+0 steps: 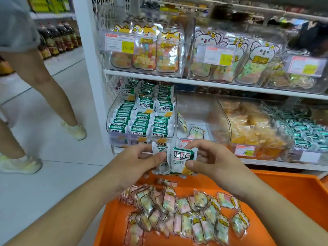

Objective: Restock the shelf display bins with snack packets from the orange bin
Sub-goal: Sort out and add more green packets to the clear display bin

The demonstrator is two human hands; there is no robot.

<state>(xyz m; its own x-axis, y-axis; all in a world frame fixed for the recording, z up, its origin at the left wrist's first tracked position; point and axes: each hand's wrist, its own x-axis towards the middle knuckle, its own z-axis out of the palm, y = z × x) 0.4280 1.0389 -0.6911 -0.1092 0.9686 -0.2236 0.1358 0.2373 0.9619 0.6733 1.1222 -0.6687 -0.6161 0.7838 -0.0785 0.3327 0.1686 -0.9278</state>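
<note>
My left hand [138,162] and my right hand [211,157] hold green-and-white snack packets [181,158] between them, above the far edge of the orange bin [284,189]. Each hand pinches a packet by thumb and fingers. Several pastel marshmallow packets [184,210] lie on the orange bin's floor. Just behind my hands, a clear display bin [142,119] on the lower shelf is packed with the same green-and-white packets. The clear bin [198,110] to its right holds only a few pastel packets.
A further clear bin [255,126] holds orange-yellow snacks, and another with green packets [308,132] sits at the far right. The upper shelf [213,82] carries bins of bagged sweets. A person's legs [53,96] stand on the white floor at the left.
</note>
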